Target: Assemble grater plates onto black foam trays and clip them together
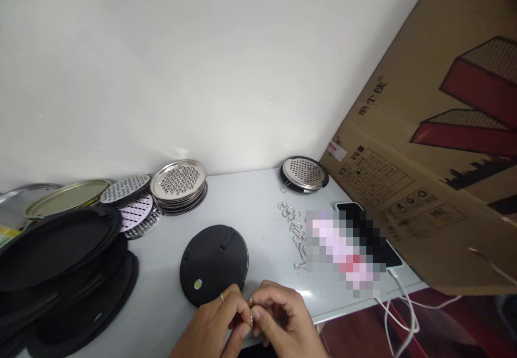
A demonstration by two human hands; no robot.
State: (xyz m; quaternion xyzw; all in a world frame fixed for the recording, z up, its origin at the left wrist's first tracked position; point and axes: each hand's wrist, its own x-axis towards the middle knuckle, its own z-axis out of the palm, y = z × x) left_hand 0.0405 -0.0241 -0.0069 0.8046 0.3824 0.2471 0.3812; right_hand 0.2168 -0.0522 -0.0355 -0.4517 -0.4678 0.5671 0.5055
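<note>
My left hand (220,323) and my right hand (285,317) meet at the table's front edge, with fingers and thumbs pinched together. Between their fingertips is a small shiny metal piece (251,319), mostly covered, so its exact shape cannot be made out. Just beyond my left hand lies a round black disc (214,261) with a small greenish sticker and a raised clip-like part. To the right, several wire rings and loops (298,234) lie in a loose row on the table.
Large black round trays (56,250) overlap at left. Behind them are stacked metal grater discs (177,180) and a purple grater disc (137,212). Another grater disc (305,172) sits by the wall. A phone (363,229) with a white cable lies beside a big cardboard box (428,159).
</note>
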